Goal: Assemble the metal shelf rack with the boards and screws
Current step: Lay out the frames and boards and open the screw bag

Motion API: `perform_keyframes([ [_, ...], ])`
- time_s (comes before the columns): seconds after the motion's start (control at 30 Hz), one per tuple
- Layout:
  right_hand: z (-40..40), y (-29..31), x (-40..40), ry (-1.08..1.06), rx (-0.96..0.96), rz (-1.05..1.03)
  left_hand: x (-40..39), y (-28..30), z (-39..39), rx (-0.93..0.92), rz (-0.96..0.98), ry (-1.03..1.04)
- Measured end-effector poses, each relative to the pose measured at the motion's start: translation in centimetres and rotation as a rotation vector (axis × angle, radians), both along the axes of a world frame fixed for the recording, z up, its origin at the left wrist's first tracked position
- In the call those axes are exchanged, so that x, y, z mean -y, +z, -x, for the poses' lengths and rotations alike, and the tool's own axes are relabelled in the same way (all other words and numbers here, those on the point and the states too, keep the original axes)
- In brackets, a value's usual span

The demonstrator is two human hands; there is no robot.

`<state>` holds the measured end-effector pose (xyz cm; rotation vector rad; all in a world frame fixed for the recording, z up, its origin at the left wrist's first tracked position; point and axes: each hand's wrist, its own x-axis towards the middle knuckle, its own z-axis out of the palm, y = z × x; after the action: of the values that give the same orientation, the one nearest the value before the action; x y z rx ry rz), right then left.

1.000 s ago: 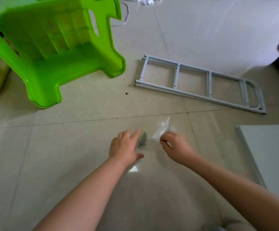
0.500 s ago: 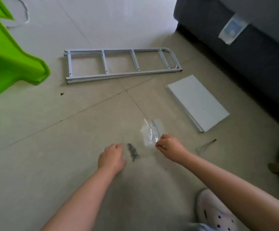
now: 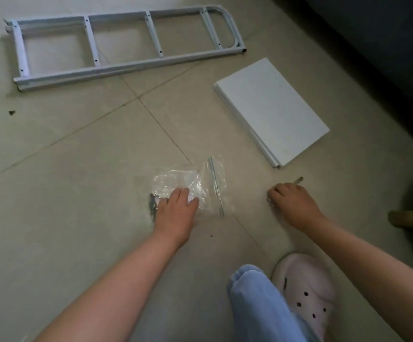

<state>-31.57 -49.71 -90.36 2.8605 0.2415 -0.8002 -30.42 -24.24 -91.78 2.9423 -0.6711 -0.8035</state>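
The left hand [image 3: 175, 208] lay on the clear plastic bag [image 3: 195, 183] on the tiled floor [image 3: 64, 169], its fingers [image 3: 183, 193] spread flat over the bag; dark screws [image 3: 153, 204] showed just beside its knuckles. The right hand [image 3: 291, 203] rested on the floor with curled fingers [image 3: 274, 195], and I cannot tell whether they gripped the small metal tool [image 3: 298, 180] poking out behind them. The metal frame [image 3: 116, 67] lay far across the floor. The white board [image 3: 272, 109] lay between it and the right hand.
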Motion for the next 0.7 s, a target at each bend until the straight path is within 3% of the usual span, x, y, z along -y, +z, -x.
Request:
perform_keyframes([
  [0.17,-1.5,-0.9,0.7,0.137,-0.071,-0.027,-0.7,-1.9,-1.9,0.141,0.003,0.014],
  [0.27,-3.0,-1.3,-0.9,0.122,-0.078,-0.049,-1.2,-0.3,-3.1,0.091,-0.093,0.110],
  [0.4,-6.4,-0.5,-5.3,0.035,0.051,-0.207,-3.5,-0.2,-3.7,0.078,-0.208,0.292],
  [0.7,-17.2,-2.8,-15.3,-0.049,0.075,-0.348,-8.1,0.3,-3.9,0.012,-0.285,0.506],
])
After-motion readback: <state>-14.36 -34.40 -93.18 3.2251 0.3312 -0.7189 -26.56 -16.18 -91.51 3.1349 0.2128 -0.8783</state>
